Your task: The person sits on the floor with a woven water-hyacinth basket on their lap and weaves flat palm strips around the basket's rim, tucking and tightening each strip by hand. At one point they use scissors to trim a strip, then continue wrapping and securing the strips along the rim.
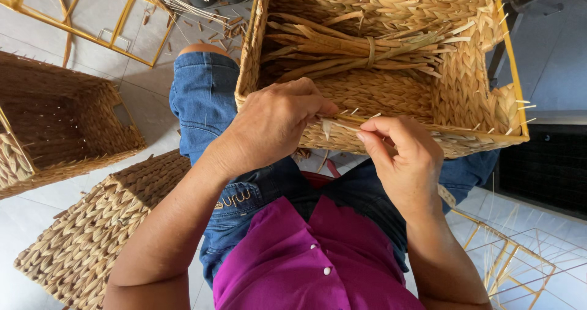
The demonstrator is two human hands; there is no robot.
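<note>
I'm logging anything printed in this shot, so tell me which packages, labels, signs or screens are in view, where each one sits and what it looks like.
No packages, signs or screens show.
Stitched lettering: on the blue jeans by the left forearm, small, curly, tan thread.

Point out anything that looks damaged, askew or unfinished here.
The woven basket on the lap looks unfinished: loose strand ends stick out along its rim and right corner. Fibre scraps litter the floor. Nothing looks broken.
</note>
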